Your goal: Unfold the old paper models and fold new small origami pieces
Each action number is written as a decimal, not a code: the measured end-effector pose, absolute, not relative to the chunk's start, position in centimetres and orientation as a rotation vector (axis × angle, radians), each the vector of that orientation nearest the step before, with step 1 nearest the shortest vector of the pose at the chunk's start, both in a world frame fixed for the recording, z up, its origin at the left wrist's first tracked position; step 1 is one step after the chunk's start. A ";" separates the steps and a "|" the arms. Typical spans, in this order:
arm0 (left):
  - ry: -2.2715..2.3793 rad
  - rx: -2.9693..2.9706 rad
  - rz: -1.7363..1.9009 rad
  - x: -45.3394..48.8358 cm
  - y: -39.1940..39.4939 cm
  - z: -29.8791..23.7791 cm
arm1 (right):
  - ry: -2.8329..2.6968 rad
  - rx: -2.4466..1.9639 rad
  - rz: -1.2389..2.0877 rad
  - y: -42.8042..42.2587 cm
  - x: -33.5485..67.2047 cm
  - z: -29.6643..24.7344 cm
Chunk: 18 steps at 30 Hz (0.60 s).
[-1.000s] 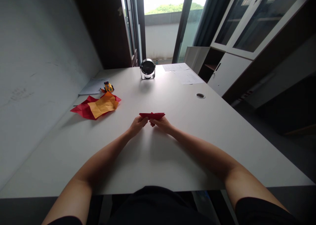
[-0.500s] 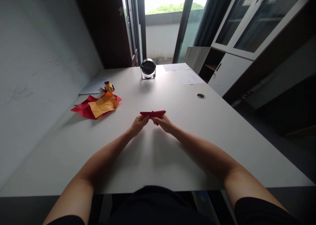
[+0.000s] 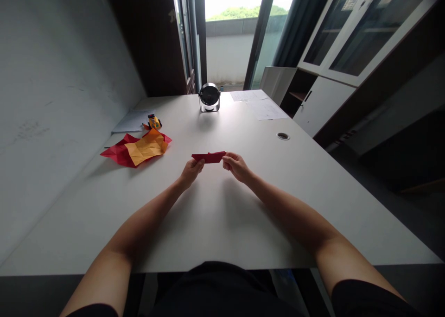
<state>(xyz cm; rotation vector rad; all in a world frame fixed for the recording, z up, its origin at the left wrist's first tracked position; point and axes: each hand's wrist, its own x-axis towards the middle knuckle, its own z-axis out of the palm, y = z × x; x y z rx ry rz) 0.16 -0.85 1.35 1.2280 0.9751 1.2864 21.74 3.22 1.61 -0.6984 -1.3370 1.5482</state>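
Note:
A folded red paper boat (image 3: 210, 157), long and low with a small peak in its middle, is held just above the table. My left hand (image 3: 191, 172) is closed on its left end, thumb on the near side. Its right end is pinched in the fingers of my right hand (image 3: 238, 167). The underside of the paper is hidden from this angle.
On the white table (image 3: 278, 206), creased red paper (image 3: 116, 154) lies under orange paper (image 3: 146, 148) at the left. Behind them are a small yellow toy (image 3: 154, 122) and papers (image 3: 130, 121). A round black-and-silver device (image 3: 209, 97) stands at the back; more sheets (image 3: 266, 108) and a cable hole (image 3: 283, 136) are right.
The red paper boat has shifted slightly left and tilted, its right end higher. My right hand has slid outward to the boat's right tip, and my hands are farther apart.

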 end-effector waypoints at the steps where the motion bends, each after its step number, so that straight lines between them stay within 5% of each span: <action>1: 0.991 1.216 1.297 -0.1 -0.7 1.4 | -1.338 -0.714 1.524 3.4 22.1 1.7; 18: 1.052 1.364 1.162 0.2 -1.9 1.8 | -1.803 -0.851 1.302 1.6 20.7 1.8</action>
